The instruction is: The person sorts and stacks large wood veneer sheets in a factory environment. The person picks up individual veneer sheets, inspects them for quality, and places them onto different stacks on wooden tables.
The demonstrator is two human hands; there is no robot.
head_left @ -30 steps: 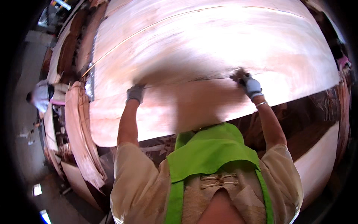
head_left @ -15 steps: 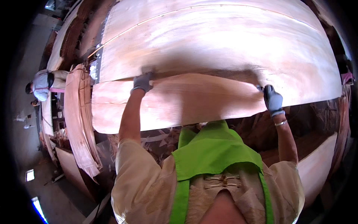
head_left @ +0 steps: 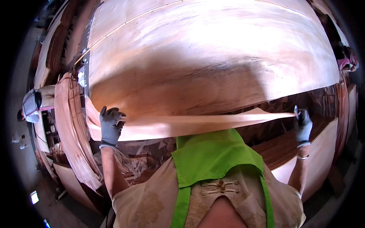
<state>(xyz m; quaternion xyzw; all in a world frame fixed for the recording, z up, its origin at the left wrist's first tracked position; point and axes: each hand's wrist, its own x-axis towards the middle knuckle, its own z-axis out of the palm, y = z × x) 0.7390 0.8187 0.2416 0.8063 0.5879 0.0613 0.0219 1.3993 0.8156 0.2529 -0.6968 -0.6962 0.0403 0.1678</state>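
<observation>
A thin strip of pale wood veneer (head_left: 190,124) stretches between my two hands, just above the front of my green apron. My left hand (head_left: 111,126), in a grey glove, pinches the strip near its left part. My right hand (head_left: 303,123), gloved too, closes on the pointed right end. A small pale tip shows above the right fingers; what it belongs to is unclear. Beyond the strip lies a broad, curved-looking veneer sheet (head_left: 220,41), shadowed along its near side, with dark streaks.
A thin stick (head_left: 125,23) lies across the sheet's far part. Stacked veneer (head_left: 72,121) stands at the left, and more sheets (head_left: 323,152) at the right. Torn scraps (head_left: 133,165) lie below the strip. Another person (head_left: 32,102) is at the far left.
The veneer strip has come away from the broad sheet and toward me, lifted and folded narrow. My left hand moved left and nearer; my right hand moved right and nearer.
</observation>
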